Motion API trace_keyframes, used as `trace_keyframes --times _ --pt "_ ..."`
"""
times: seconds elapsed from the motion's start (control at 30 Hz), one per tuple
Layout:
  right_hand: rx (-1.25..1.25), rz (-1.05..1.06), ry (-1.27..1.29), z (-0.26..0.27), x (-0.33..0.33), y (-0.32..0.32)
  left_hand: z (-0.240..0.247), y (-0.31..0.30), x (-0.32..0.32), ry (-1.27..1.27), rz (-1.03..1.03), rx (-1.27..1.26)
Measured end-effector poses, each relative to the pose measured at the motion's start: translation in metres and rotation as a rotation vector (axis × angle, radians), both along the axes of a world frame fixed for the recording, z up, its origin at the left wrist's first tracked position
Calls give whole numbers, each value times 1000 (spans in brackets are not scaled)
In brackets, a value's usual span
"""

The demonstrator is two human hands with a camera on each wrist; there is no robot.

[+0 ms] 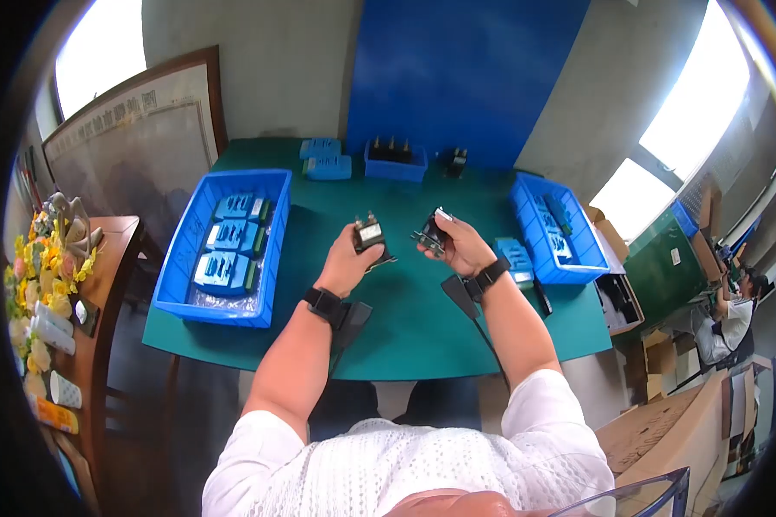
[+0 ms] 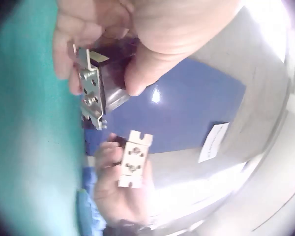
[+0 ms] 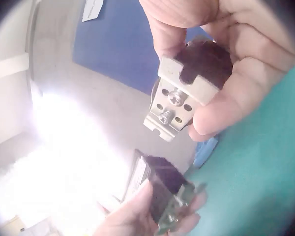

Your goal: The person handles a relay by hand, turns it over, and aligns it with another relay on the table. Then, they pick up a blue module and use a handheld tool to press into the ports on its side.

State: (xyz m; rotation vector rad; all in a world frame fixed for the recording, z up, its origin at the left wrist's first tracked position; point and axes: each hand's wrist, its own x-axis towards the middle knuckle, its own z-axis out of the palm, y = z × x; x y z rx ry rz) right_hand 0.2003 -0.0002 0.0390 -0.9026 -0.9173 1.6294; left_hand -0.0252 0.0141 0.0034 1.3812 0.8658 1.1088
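Note:
Over the middle of the green table (image 1: 397, 336), each hand holds a black electrical block with a screwed-on metal bracket. My left hand (image 1: 345, 265) grips one block (image 1: 370, 235), which has a white label and brass terminals at its top. Its bracket (image 2: 92, 93) faces outward in the left wrist view, with the thumb along the block's side. The second block (image 3: 206, 64) sits between the thumb and fingers of my right hand (image 1: 467, 248). Two screws show on its notched bracket (image 3: 173, 103) in the right wrist view. The two blocks are apart, at about equal height.
A large blue bin (image 1: 171, 291) with blue modules stands left, another blue bin (image 1: 578, 274) right. At the back are blue modules (image 1: 328, 168), a small blue bin (image 1: 395, 172) of black blocks, and a single black block (image 1: 457, 162). A blue module (image 1: 514, 257) lies by the right wrist.

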Motion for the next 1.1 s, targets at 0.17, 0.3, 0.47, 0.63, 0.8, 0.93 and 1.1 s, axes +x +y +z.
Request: trace_keyframes --times 0.17,0.3,0.47,0.63,0.8,0.93,1.1 --pt "-110 -31 109 -16 -9 -39 10 -14 2 -292 -322 -457" --pt "-101 -28 48 -21 -8 -41 14 -19 8 -280 -366 -555" --pt "-104 -50 -80 -33 -2 -37 11 -23 17 -380 -402 -640" --pt "-142 -86 -90 -32 -5 -40 13 -27 20 -448 -412 -706" --pt "-167 -84 -69 -29 -9 -44 13 -29 16 -481 -425 -740" --pt "-167 -66 -75 -30 -7 -44 9 -29 19 -491 -447 -717" --pt "-147 -42 -114 -28 -7 -44 10 -30 19 -462 -448 -690"
